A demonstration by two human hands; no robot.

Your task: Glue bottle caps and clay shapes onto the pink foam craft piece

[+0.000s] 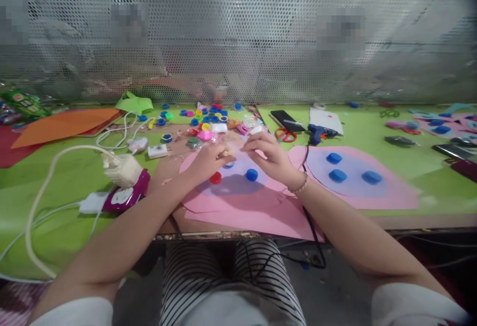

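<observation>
My left hand [210, 162] is closed, fingertips together around something small and pale that I cannot make out. Facing it, my right hand [271, 156] has its thumb and fingers pinched; whatever lies between them is too blurred to name. Both hands hover over a pink paper sheet [238, 209] with a lilac paper shape [238, 187] on it. On that shape are a red bottle cap [215, 178], a blue bottle cap [252, 174] and another blue cap [228, 165], partly hidden below my left fingers.
Beyond my hands lie loose coloured caps [214, 115]. A blue glue gun [319, 133], red scissors [285, 135] and a phone [286, 121] lie right of them. Another pink sheet [400, 194] bears blue caps [338, 175]. At left is a plugged power strip [128, 194]; a black cable [308, 216] crosses the table edge.
</observation>
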